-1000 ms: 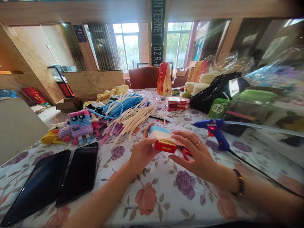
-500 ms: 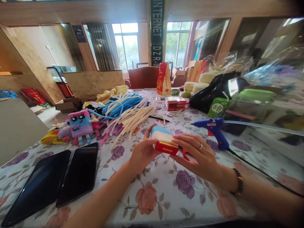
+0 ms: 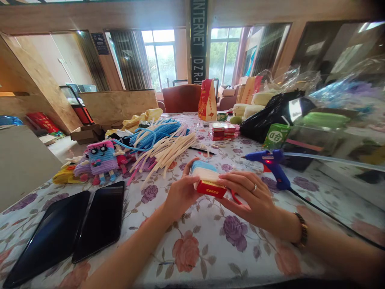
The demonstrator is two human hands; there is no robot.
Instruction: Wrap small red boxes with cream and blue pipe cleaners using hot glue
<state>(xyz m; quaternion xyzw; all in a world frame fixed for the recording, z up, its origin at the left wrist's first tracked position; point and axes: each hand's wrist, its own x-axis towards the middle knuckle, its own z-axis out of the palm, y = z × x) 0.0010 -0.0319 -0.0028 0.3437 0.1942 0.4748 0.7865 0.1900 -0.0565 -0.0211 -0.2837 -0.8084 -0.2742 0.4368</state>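
My left hand point(image 3: 179, 194) grips a small red box point(image 3: 210, 188) that is partly wrapped in cream and blue fuzzy strips point(image 3: 203, 169), held just above the flowered tablecloth point(image 3: 192, 249). My right hand point(image 3: 251, 196), with a ring and a bead bracelet, presses its fingers against the box's right side and front. Red-handled scissors point(image 3: 236, 196) lie on the cloth under my right hand, mostly hidden by it.
A blue glue gun point(image 3: 272, 160) with a lit red light stands to the right, cord trailing toward me. A heap of blue and cream fuzzy sticks point(image 3: 162, 142), a purple plush doll point(image 3: 102, 158), two dark tablets point(image 3: 75, 224), stacked red boxes point(image 3: 222, 131) and bags surround the work spot.
My right hand has slid closer onto the box, fingers now lying along its side; the box has tilted and dropped slightly. Nothing else moved.
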